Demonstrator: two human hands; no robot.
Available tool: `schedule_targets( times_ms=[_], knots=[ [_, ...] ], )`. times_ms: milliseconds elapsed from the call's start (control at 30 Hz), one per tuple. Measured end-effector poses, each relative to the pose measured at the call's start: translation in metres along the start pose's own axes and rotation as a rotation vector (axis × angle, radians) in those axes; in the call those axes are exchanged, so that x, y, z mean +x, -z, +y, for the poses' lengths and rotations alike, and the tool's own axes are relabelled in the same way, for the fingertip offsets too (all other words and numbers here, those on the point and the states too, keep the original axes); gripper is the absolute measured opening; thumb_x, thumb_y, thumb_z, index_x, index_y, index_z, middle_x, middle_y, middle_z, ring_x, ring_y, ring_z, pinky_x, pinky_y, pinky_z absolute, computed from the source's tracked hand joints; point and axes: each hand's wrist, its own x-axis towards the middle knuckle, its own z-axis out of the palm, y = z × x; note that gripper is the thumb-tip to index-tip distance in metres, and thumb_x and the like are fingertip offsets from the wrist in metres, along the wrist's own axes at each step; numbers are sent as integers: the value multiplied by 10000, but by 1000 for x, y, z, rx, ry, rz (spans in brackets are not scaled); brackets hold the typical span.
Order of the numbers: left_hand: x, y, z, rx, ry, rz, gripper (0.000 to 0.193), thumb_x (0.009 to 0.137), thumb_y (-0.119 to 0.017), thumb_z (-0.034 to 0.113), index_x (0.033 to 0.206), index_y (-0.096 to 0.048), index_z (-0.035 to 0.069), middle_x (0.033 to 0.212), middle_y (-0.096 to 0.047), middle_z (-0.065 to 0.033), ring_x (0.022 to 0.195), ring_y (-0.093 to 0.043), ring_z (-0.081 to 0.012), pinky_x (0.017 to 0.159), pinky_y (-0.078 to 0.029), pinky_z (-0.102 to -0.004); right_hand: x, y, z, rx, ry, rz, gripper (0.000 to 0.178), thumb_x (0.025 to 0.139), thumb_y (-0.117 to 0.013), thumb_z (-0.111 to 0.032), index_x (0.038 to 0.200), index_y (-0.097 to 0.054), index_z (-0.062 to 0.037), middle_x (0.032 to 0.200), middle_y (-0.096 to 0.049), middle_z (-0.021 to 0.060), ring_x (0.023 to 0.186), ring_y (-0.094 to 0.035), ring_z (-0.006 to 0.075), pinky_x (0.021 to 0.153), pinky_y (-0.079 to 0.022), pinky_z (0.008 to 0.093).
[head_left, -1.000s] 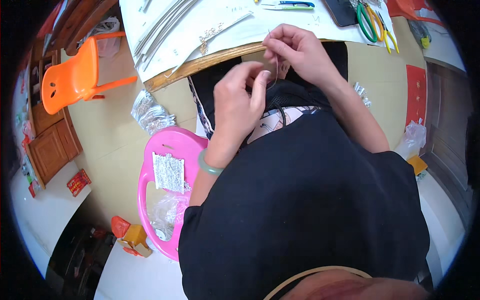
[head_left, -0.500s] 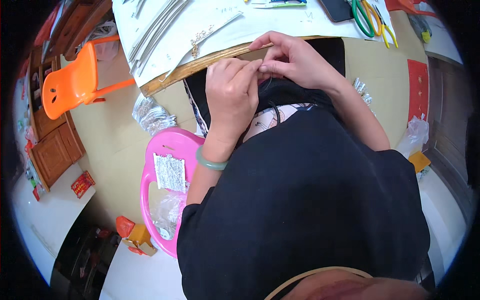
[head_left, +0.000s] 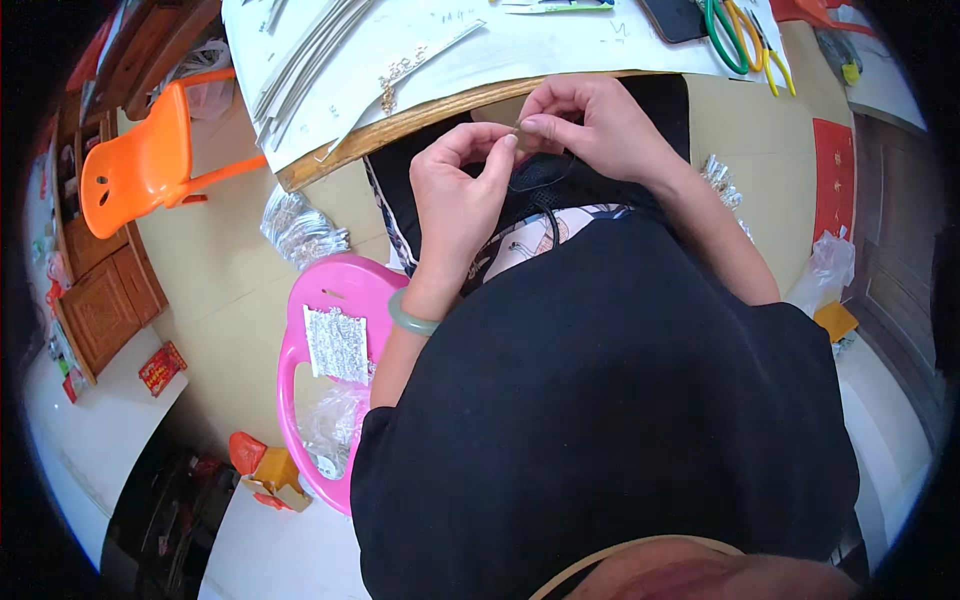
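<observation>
My left hand (head_left: pixel 457 185) and my right hand (head_left: pixel 605 128) meet over my lap, just off the wooden edge of the table (head_left: pixel 400 128). Thumb and forefinger are pinched on each hand, their tips almost touching. A thin dark thread (head_left: pixel 545 186) runs between the fingertips and sags in a loop against the dark cloth of my lap. Whatever else sits at the fingertips is too small to make out. On the tabletop beyond my left hand lies a little pile of gold-coloured pieces (head_left: pixel 390 92), beside a strip of paper.
Green-handled scissors (head_left: pixel 722 38), yellow-handled pliers (head_left: pixel 775 72) and a dark phone (head_left: pixel 672 18) lie at the table's right. Paper strips (head_left: pixel 308 65) are stacked at left. A pink stool (head_left: pixel 335 280) holding a wound silvery card (head_left: pixel 338 343) stands by my left arm; an orange chair (head_left: pixel 150 160) is farther left.
My left hand has turned and its fingers have opened out into a thumb-and-forefinger pinch. My right hand has dropped slightly. The loop of thread now shows more clearly below them.
</observation>
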Motion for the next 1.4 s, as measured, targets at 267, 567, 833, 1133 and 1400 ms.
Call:
schedule_targets(
  times_ms=[267, 567, 833, 1133, 1400],
  knots=[
    [-2, 2, 1, 83, 42, -34, 89, 824, -616, 15, 876, -640, -53, 762, -654, -65, 691, -634, -98, 638, -501, -203, -1, -8, -1, -304, 279, 162, 147, 777, -654, -129, 822, -623, 8, 747, -630, 91, 686, -629, 173, 620, -501, 270],
    [-4, 1, 1, 137, 49, -36, 98, 821, -596, 32, 832, -639, -55, 686, -645, -63, 599, -602, -79, 569, -483, -205, -3, -18, -3, -711, 606, 232, 96, 721, -625, -61, 757, -538, -43, 744, -528, 74, 643, -549, 227, 577, -458, 323],
    [-3, 3, 0, -186, 200, -53, 111, 848, -579, 42, 832, -622, -59, 639, -623, -65, 557, -591, -81, 516, -495, -201, -6, -19, -3, -546, 393, 235, 99, 764, -624, -112, 783, -564, -35, 750, -541, 86, 641, -580, 214, 579, -469, 310],
    [-4, 2, 1, -112, 145, -31, 110, 836, -587, 45, 811, -629, -54, 634, -634, -65, 564, -601, -77, 511, -485, -200, -5, -14, -2, -495, 392, 129, 72, 773, -624, -60, 808, -575, -20, 736, -544, 65, 603, -557, 143, 544, -451, 253],
    [-12, 4, -2, 196, 66, -98, 111, 850, -592, 63, 841, -627, -41, 656, -631, -52, 569, -596, -78, 512, -488, -204, -10, -21, -3, -804, 518, 143, 115, 746, -608, -138, 757, -549, -41, 747, -557, 92, 645, -591, 257, 586, -479, 352]
  ],
)
